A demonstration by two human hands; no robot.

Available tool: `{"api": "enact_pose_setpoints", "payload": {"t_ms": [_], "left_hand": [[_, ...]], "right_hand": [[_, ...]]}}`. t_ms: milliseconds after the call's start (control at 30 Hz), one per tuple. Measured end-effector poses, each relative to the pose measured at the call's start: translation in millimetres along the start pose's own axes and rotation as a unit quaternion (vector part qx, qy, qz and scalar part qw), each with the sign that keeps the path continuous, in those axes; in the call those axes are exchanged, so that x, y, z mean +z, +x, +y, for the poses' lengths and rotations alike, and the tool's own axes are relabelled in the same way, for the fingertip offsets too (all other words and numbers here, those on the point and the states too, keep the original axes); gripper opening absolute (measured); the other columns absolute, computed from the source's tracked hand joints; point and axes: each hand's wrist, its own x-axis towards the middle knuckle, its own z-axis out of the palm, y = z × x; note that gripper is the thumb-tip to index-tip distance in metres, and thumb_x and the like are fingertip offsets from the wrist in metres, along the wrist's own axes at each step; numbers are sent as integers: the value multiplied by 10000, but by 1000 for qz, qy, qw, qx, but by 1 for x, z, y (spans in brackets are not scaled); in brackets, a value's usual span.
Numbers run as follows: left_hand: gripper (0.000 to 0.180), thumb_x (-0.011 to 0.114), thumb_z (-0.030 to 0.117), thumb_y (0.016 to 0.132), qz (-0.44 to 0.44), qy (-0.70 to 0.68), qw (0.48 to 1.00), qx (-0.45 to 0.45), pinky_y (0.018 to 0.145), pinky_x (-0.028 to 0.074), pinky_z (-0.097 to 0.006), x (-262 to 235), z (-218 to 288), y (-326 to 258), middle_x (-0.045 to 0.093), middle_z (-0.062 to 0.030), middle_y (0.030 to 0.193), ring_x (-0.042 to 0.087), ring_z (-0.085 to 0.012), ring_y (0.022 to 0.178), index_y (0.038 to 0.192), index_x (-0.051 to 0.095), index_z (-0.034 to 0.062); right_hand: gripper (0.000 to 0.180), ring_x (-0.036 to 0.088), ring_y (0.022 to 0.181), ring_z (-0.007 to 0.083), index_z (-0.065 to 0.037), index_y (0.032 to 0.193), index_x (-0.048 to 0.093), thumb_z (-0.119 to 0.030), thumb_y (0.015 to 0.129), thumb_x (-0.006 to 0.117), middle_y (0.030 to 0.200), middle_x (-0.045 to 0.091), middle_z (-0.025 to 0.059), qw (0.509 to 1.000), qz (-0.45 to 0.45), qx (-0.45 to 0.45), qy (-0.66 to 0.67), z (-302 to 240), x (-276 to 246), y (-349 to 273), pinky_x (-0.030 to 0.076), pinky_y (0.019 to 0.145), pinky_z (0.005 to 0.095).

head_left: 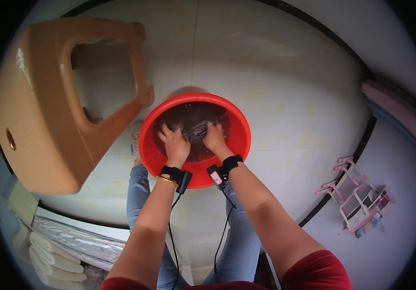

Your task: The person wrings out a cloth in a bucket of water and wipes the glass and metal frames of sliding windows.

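"Where are the hands?"

"Both are down inside the red basin (243, 140), which stands on the floor (290, 179) in front of the person's legs. The left hand (176, 146) has its fingers loosely spread, the tips reaching the dark water (202, 151)."

"And the right hand (214, 138)?"

"Just beside it, apart from it, pointing downward with the fingers bent into the water, which ripples between the two."

"Is either gripping something?"

"I can't tell. The right fingertips are under, the left ones blur at the surface, and the water is too murky to show what lies below."

"What else is hard to see?"

"The basin covers most of the right leg's lower part. At the left, a shoe (134, 143) shows only partly past the rim. The dark red sleeves (316, 271) are cut off at the bottom edge."
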Motion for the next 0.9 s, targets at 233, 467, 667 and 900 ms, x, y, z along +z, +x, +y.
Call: {"api": "enact_pose_setpoints", "payload": {"t_ms": [233,467,667,900], "left_hand": [[613,616,154,781,-151,29,986,-68,952,282,-673,-35,9,-8,139,-150,1471,130,-436,1335,1356,404,190],[1045,777,98,621,-150,-102,977,112,1079,146,-574,-68,20,-42,137,-133,1495,125,-367,1379,1454,146,117],[1030,741,36,628,-91,-138,967,191,1092,60,-550,-73,33,-40,145,-119,1504,108,-307,1402,1452,127,104],[478,714,17,606,17,-196,946,258,1000,205,-451,-86,38,-28,624,-28,984,547,-207,1087,1047,561,122]], "right_hand": [[605,514,1087,409,-178,1324,425,-21,752,546,1210,497,231,1000,-14,-24,2,-18,-26,-36,445,925,427],[556,544,969,352,-109,1240,453,59,714,509,1076,507,193,936,54,-190,292,-26,-98,-187,457,791,362],[501,545,942,305,-53,1182,475,82,700,488,1078,528,135,922,-41,-253,292,-43,-137,-267,443,801,325],[517,538,1016,215,-31,1195,467,125,702,491,1156,523,105,883,-85,-307,346,-30,-149,-288,436,828,274]]}}
